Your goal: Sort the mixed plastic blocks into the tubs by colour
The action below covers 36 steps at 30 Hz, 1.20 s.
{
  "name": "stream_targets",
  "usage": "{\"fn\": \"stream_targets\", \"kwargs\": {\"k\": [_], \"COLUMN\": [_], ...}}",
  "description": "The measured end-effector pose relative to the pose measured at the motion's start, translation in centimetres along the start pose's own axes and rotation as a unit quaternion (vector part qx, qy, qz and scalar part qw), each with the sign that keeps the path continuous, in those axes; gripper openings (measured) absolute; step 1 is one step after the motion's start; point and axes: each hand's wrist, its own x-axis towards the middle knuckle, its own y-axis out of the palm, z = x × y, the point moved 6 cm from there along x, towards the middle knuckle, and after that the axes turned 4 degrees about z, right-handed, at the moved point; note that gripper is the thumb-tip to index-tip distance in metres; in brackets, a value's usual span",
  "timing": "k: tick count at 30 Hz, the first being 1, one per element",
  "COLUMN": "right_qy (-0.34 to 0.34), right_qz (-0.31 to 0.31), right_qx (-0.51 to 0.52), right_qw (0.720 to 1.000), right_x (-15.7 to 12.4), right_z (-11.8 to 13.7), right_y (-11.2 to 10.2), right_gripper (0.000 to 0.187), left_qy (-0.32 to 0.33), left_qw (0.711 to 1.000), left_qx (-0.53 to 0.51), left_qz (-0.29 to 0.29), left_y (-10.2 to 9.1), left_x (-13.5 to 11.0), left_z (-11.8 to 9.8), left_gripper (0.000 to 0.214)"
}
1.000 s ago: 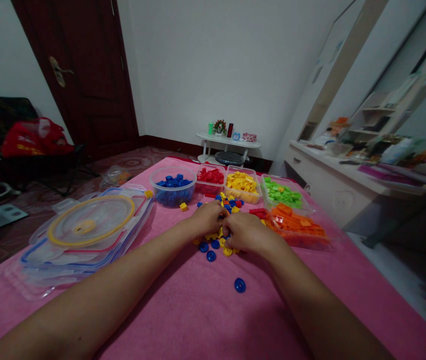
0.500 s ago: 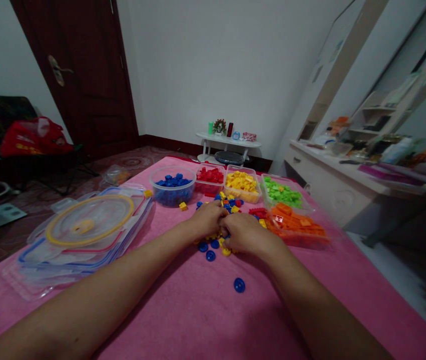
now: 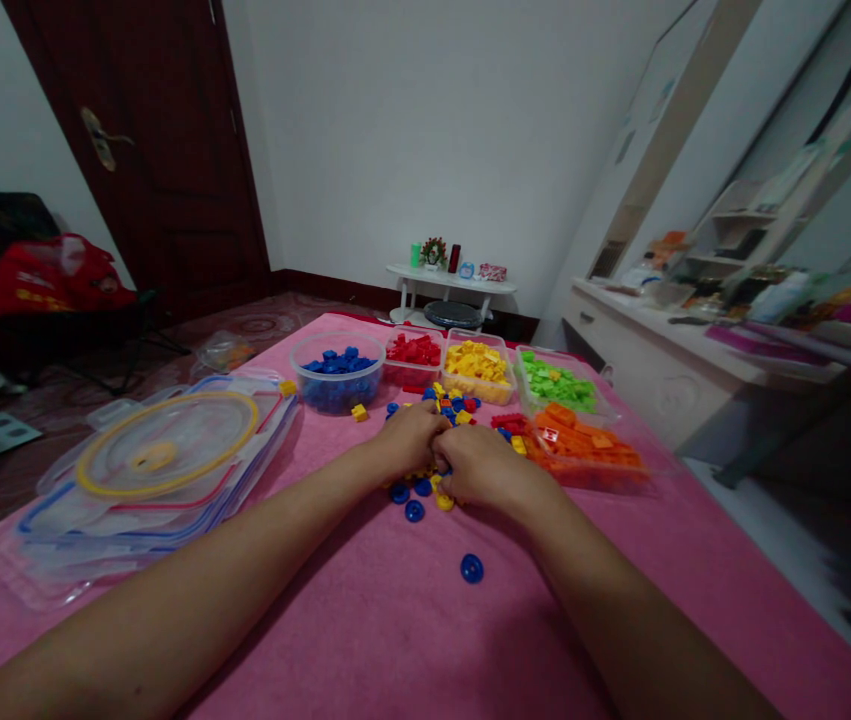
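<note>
Both hands meet over a loose pile of small toy building blocks [image 3: 458, 404] at the middle of the table. My left hand [image 3: 410, 438] has its fingers bent down into the pile. Pressed close against it, my right hand [image 3: 476, 460] is also closed with curled fingers. Whatever the fingertips hold is hidden by the hands. Just in front of them lie several blue wheels [image 3: 414, 511] and a yellow wheel [image 3: 444, 502]. One separate blue wheel [image 3: 471, 569] rests nearer to me on the pink cloth [image 3: 365, 610].
Behind the pile stand a round tub [image 3: 339, 398] of blue blocks and boxes of red [image 3: 413, 350], yellow [image 3: 476, 360] and green blocks [image 3: 558, 383]. Orange blocks [image 3: 582, 446] fill a box at right. Stacked clear lids [image 3: 170, 440] lie left, beside a yellow block [image 3: 359, 412].
The whole view has shifted slightly, so the scene sits a little further left. Both hands stay together at the pile, with hardly any change in their pose.
</note>
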Motion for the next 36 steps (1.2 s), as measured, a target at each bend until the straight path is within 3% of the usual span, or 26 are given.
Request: {"fn": "stream_targets", "kwargs": {"k": [36], "right_qy": [0.015], "right_qz": [0.001], "right_qx": [-0.015], "right_qw": [1.0], "right_x": [0.17], "right_z": [0.3], "right_y": [0.1], "right_gripper": [0.025], "left_qy": [-0.001], "left_qw": [1.0], "left_qx": [0.014], "left_qz": [0.0], "left_y": [0.43], "left_x": [0.2], "left_z": [0.0], "left_gripper": [0.018]}}
